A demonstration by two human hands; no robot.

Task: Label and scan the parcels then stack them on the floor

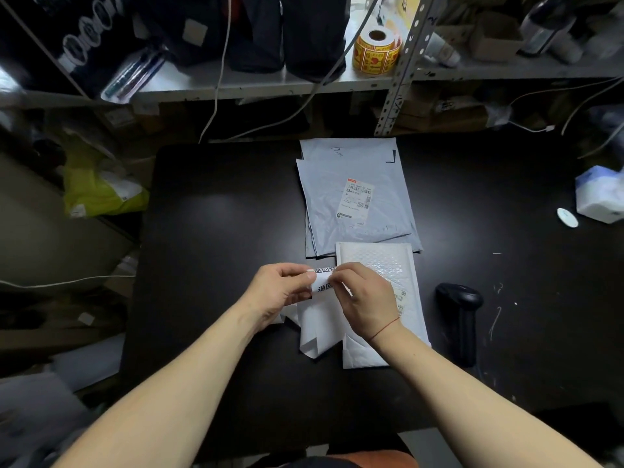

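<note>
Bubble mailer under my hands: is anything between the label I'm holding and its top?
Nothing visible. The left hand and right hand pinch the label strip above the left edge of the bubble mailer, whose far top is bare; a barcode label sits by its right edge.

Tissue pack (601,194) on black table (219,231), far right, white disc (567,217) just beside; yellow-green bag (98,190) off left
</note>
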